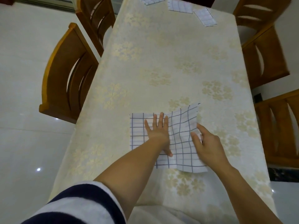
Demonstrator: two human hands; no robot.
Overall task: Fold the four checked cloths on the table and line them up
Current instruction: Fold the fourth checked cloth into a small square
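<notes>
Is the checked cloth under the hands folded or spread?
Spread, not folded: the checked cloth lies single-layered under the flat left hand; the right hand grips its raised right edge.

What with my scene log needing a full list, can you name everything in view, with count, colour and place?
near checked cloth: one, white with dark blue grid, near table end, under the hands
folded checked cloths: three, same white and blue, far table end
table: one, cream floral cover, centre
chairs: five, brown wood, two left, three right
floor: white glossy tiles, left
sleeve: one, dark blue and white, left arm
left hand: flat on the near cloth
right hand: pinches that cloth's raised right edge
</notes>
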